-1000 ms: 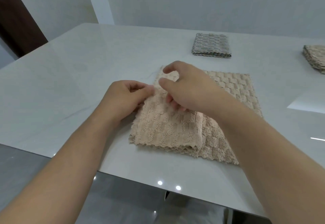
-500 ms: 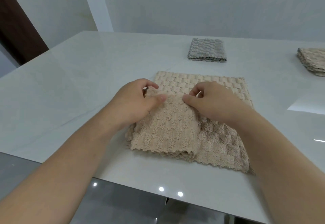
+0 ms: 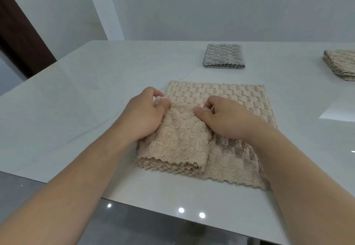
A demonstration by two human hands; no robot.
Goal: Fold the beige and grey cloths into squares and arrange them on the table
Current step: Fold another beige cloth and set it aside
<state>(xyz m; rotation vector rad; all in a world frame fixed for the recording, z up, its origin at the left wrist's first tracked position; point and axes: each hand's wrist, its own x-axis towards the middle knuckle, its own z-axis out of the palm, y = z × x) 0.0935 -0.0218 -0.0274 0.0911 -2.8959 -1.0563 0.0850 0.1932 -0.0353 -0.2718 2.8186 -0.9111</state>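
Beige cloth (image 3: 236, 98) is lying on the bench (image 3: 92, 94), close to the middle of the near edge. Its left part is doubled over into a thick panel of several layers, and the single checked layer is showing at the far and right sides.

Change over the last second: both hands were crowding the panel's far-left corner, with the right one reaching across. Now they are spreading apart along the panel's far edge.
- Left hand (image 3: 144, 116) is pinching the far-left corner, with a tuft of cloth bunching between thumb and curled fingers.
- Right hand (image 3: 228, 119) is gripping the far-right corner, thumb on top.

Reading: the hands are evening out the panel's corners, so this fold is probably being squared and is not finished yet.

Orientation: the panel's long axis is running from the bench's near edge toward its far edge, with the crease along its right side. The stacked zigzag hems are facing the near edge.

Further out, the grey cloth (image 3: 223, 56) is sitting folded toward the far edge. A second beige cloth (image 3: 341, 65) is sitting folded at the right edge. Both look done.
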